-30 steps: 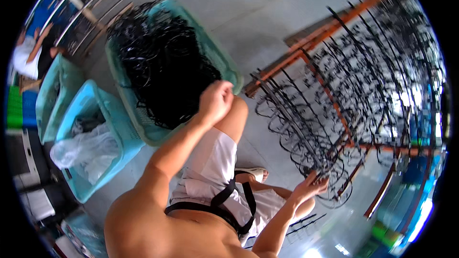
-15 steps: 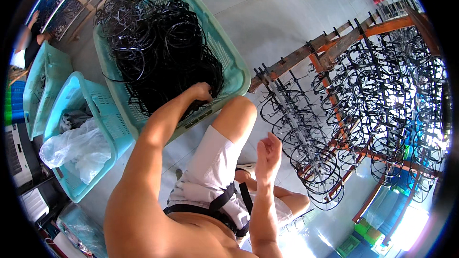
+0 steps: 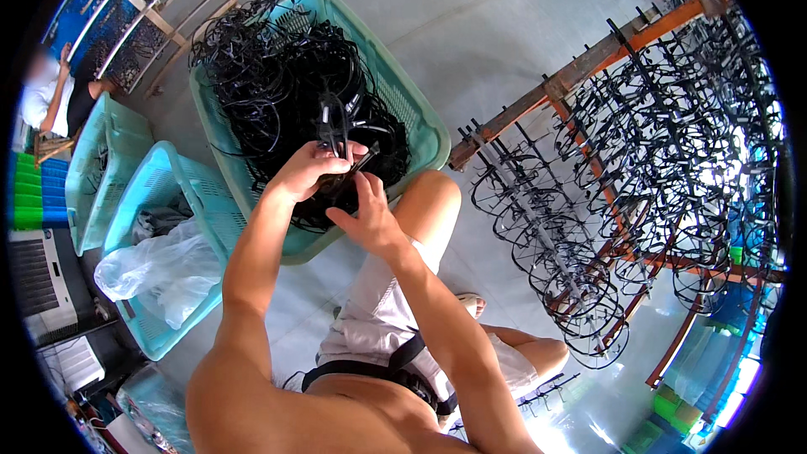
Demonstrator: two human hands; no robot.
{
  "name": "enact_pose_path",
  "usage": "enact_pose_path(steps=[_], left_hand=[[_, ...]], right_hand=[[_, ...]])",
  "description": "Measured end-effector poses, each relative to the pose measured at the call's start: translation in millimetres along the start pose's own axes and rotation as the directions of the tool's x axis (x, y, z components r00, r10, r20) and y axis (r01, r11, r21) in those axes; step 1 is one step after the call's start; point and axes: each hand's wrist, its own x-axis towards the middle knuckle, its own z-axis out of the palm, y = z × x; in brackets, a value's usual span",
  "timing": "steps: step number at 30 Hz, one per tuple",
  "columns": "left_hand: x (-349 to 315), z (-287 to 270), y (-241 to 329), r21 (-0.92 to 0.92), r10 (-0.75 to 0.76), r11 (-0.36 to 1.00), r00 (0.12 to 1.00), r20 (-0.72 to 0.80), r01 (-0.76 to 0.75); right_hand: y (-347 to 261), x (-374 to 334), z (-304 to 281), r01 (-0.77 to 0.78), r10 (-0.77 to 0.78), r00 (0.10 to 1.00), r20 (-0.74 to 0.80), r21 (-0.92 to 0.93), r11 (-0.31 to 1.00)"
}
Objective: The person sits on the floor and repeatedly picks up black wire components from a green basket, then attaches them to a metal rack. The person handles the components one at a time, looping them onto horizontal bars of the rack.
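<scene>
A green plastic basket (image 3: pixel 424 113) stands in front of me, heaped with a tangle of glossy black looped bands (image 3: pixel 269 92). Over its near end, my left hand (image 3: pixel 307 172) is closed, pinching a black looped band (image 3: pixel 334 122) with a stiff, shiny part that sticks up past the fingers. Close beside it is my right hand (image 3: pixel 374 219), thumb and fingers apart, by the lower end of that piece. Whether the right fingertips touch it, I cannot tell. The band's lower portion is hidden by my hands and merges with the dark heap.
At right, a rusty rack (image 3: pixel 588 71) carries many hanging black loops (image 3: pixel 672 143). Left of the basket stands a turquoise basket (image 3: pixel 139 319) with a clear plastic bag (image 3: pixel 160 273), and beyond it another green basket (image 3: pixel 97 164). A person (image 3: pixel 55 101) sits at the far left.
My left hand has lifted from the heap's near right edge and moved left, bringing up a black band. My right hand has come from beside my knee to meet it.
</scene>
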Motion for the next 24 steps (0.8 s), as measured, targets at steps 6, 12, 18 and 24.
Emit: enact_pose_path(steps=[6,12,18,24], left_hand=[[-15.9,24.2,34.1,-0.124,0.054,0.988,0.956,-0.288,-0.093],[-32.7,103.8,38.1,-0.464,0.117,0.845,0.938,-0.325,-0.266],[-44.9,196.9,25.2,-0.441,0.218,0.854,0.96,-0.177,-0.276],[-43.6,233.7,-26.7,0.022,0.394,0.912,0.89,0.228,-0.409]], right_hand=[[1.1,6.4,17.0,-0.242,0.291,0.846,-0.446,0.165,0.956],[-55.3,-31.3,-51.0,0.354,-0.237,0.872,-0.429,0.218,0.909],[-44.8,-101.3,-108.3,0.21,-0.114,0.84,-0.531,0.125,0.97],[-3.8,-197.6,-130.0,0.311,0.014,0.946,-0.323,0.922,0.231]])
